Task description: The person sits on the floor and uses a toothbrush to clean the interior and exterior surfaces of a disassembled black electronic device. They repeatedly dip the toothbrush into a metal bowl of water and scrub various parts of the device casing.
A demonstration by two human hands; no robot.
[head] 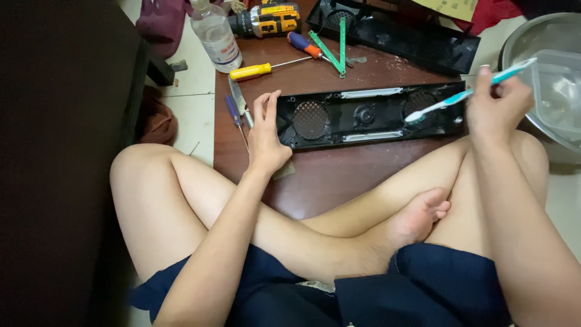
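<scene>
Nearest the camera are the person's crossed bare legs (315, 236) in dark blue shorts (375, 290), one foot (420, 215) resting on the opposite thigh, seated at the edge of a low reddish-brown wooden board (339, 175).

The left hand (266, 130) stands on its edge at the left end of a long black speaker panel (369, 115) that lies flat across the board. Its fingers (261, 104) are spread and slightly curled, pressing against the panel's end rather than closed around it. The panel shows two round mesh grilles, a small round part in the middle, and pale strips along its top and bottom edges.

The right hand (499, 103) is raised over the panel's right end, fingers clamped round the handle of a teal and white toothbrush (469, 94). The brush slants down to the left, with its bristled head touching the panel at the right-hand grille.

Just left of the left hand lie a blue-handled screwdriver (233, 112) and a metal blade tool (239, 100). Farther up the board are a yellow-handled screwdriver (260, 70), an orange and blue screwdriver (302, 43), a green folding ruler (336, 48) and a yellow and black cordless drill (269, 19). A clear plastic bottle (215, 36) stands on the pale tiled floor just beside the board's left edge. A second black housing (399, 30) lies behind the panel, well apart from it. To the right, a metal bowl (532, 33) holds a clear plastic container (557, 85), close behind the right hand.
</scene>
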